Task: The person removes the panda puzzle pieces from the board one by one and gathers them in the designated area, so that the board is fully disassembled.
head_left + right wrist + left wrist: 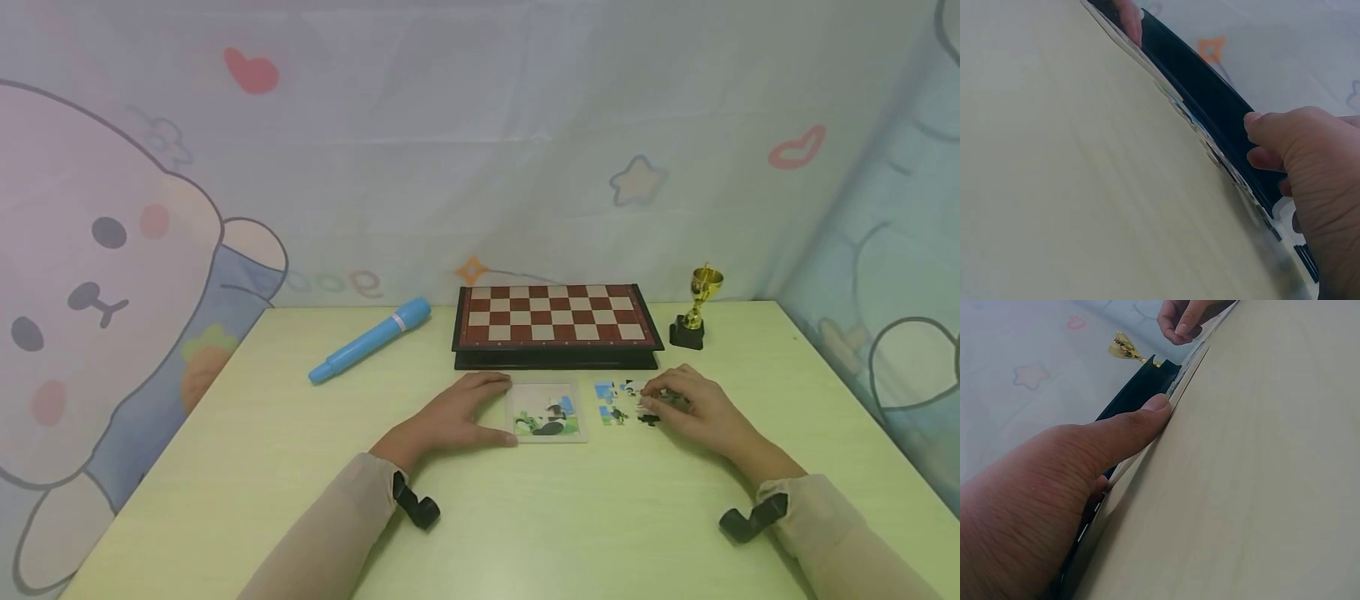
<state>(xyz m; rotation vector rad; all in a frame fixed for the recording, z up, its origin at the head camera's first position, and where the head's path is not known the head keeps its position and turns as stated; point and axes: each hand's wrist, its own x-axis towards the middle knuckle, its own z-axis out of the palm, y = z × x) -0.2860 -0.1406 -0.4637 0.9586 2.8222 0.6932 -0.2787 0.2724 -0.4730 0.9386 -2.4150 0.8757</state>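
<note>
No readable words, brand names or numbers show in any view. The chessboard [557, 315] has small markings along its dark border, too tiny to make out. The backdrop [480, 142] carries only drawn shapes: hearts, stars and a cartoon bunny.

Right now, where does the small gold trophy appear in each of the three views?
Head: the gold trophy stands at right of centre, just right of the chessboard.
Left wrist: the trophy lies tilted near the top, left of centre, above the board's dark edge.
Right wrist: not in it.
Shared landmark: the chessboard's dark edge.
</note>
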